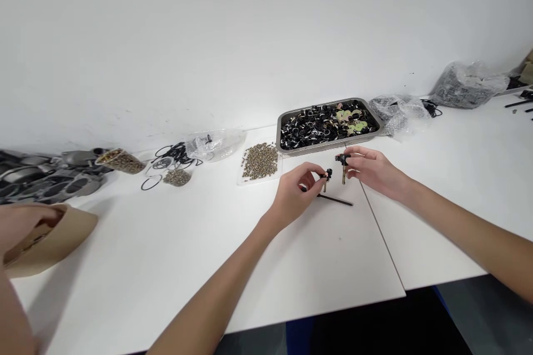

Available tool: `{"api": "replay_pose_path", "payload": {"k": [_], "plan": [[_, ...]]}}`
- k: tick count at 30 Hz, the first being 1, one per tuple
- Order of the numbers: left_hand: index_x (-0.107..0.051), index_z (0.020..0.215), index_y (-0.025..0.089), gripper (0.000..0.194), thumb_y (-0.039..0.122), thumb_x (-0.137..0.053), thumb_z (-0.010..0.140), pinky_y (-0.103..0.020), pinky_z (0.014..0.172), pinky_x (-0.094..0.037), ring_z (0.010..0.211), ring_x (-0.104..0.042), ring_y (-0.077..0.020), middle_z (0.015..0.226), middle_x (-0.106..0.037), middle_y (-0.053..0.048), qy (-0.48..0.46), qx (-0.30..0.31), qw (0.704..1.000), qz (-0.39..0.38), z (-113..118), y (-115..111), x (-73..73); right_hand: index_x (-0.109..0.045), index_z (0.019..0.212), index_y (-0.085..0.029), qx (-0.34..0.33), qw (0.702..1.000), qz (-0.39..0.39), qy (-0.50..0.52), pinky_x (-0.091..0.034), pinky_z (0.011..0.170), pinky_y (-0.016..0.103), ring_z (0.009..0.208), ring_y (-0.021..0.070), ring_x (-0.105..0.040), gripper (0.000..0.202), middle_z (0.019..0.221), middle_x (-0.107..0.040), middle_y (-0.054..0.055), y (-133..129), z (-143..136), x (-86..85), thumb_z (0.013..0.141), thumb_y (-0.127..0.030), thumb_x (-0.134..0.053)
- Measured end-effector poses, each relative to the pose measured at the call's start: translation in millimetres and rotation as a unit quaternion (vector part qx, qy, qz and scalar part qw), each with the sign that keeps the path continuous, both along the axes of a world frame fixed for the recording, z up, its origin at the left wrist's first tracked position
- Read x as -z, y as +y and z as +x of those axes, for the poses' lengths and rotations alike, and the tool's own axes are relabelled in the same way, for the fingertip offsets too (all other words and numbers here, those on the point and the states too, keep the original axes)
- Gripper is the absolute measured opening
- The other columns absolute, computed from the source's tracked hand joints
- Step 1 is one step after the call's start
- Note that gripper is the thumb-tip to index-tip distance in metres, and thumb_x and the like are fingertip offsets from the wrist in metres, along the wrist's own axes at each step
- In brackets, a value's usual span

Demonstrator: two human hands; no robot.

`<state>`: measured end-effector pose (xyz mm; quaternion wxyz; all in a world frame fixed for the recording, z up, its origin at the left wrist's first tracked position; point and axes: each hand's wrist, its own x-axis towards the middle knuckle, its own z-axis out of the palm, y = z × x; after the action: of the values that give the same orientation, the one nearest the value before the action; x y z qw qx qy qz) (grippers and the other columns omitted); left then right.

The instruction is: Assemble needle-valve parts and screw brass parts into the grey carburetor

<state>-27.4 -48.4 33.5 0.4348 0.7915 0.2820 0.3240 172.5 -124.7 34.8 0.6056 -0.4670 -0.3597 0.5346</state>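
My left hand [296,193] is closed in a pinch on a small black part [328,172] from which a brass-coloured pin points down. Just to its right, my right hand [372,171] pinches a similar black part with a brass-coloured pin [343,175], also hanging downward. The two parts are held close together above the white table, apart from each other. A thin black rod [336,199] runs out from below my left fingers; whether that hand touches it I cannot tell.
Behind my hands stands a metal tray [287,151] of black rings and yellow-green pieces. Left of it, a shallow clear tray [245,182] holds small brass-coloured pieces. Plastic bags [466,86] lie along the wall. At far left another person's arm reaches into a tan container [79,227].
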Motion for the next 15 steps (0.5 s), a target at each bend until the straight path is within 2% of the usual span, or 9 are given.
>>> {"api": "replay_pose_path", "payload": {"k": [3, 8, 13, 15], "plan": [[-0.069, 0.088, 0.019, 0.013, 0.028, -0.066, 0.079, -0.019, 0.049, -0.044, 0.056, -0.057, -0.0102, 0.07, -0.066, -0.002, -0.007, -0.007, 1.0, 0.0, 0, 0, -1.8, -0.066, 0.092, -0.02, 0.005, 0.993, 0.01, -0.114, -0.047, 0.067, 0.032, 0.075, 0.0162, -0.061, 0.033, 0.09, -0.068, 0.004, -2, -1, -3.1, 0.067, -0.034, -0.082], [-0.072, 0.09, 0.019, 0.014, 0.026, -0.065, 0.08, -0.018, 0.047, -0.045, 0.062, -0.061, -0.0106, 0.083, -0.07, -0.005, -0.017, -0.003, 1.0, 0.021, 0, 1, -3.6, -0.065, 0.091, -0.021, 0.011, 0.95, 0.022, -0.31, -0.044, 0.059, 0.03, 0.069, 0.0159, -0.061, 0.028, 0.091, -0.068, 0.004, -3, 0, -2.0, 0.072, -0.037, -0.077], [-0.074, 0.087, 0.017, 0.014, 0.024, -0.065, 0.081, -0.018, 0.048, -0.05, 0.063, -0.062, -0.0102, 0.087, -0.07, -0.007, -0.057, 0.0, 0.998, 0.038, 1, 2, 0.2, -0.065, 0.093, -0.021, -0.003, 0.884, 0.035, -0.466, -0.046, 0.065, 0.03, 0.076, 0.0162, -0.059, 0.015, 0.095, -0.066, 0.005, 1, 6, 16.8, 0.082, -0.03, -0.065], [-0.074, 0.088, 0.017, 0.015, 0.025, -0.065, 0.08, -0.019, 0.049, -0.052, 0.064, -0.062, -0.0111, 0.087, -0.07, -0.008, -0.076, -0.008, 0.997, 0.032, 1, 4, 2.4, -0.064, 0.097, -0.02, -0.006, 0.854, 0.046, -0.518, -0.047, 0.07, 0.032, 0.082, 0.0179, -0.059, 0.016, 0.098, -0.064, 0.006, 1, 9, 17.5, 0.085, -0.03, -0.061]]}}
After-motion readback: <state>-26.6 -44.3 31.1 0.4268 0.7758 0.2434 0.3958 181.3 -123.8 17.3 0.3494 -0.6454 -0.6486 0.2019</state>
